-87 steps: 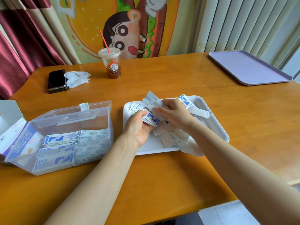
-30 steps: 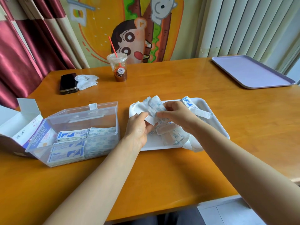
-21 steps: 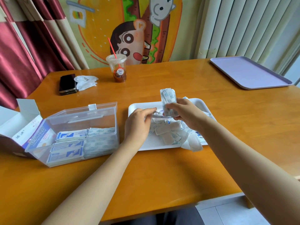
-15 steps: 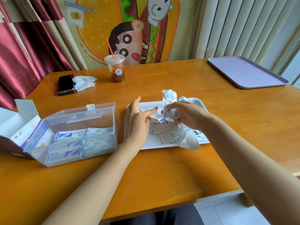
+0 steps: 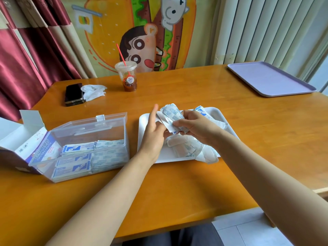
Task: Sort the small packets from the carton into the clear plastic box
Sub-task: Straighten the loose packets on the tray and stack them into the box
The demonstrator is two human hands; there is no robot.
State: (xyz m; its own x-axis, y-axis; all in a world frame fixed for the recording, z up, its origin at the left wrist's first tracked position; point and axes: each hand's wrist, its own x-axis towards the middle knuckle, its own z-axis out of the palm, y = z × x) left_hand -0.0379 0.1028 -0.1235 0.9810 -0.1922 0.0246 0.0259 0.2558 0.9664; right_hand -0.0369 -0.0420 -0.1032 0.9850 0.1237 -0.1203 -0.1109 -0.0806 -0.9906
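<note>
Above the white tray (image 5: 224,119), my right hand (image 5: 197,128) grips a bunch of small white-and-blue packets (image 5: 171,115), held upright. My left hand (image 5: 153,134) is beside the bunch with its fingers straight, the fingers touching the packets' left side. More loose packets (image 5: 186,148) lie on the tray under both hands. The clear plastic box (image 5: 79,144) stands open to the left, with packets stacked in rows inside. The opened carton (image 5: 21,139) sits at the box's left end.
At the back of the wooden table are a black phone (image 5: 73,94), a crumpled tissue (image 5: 93,91) and a plastic cup with a red straw (image 5: 126,76). A lilac tray (image 5: 269,79) lies at the far right. Table edge runs close below my forearms.
My right hand has gathered packets from the tray and lifted them upright. My left hand let go of its packets, opened, and now has its fingers against the bunch.
</note>
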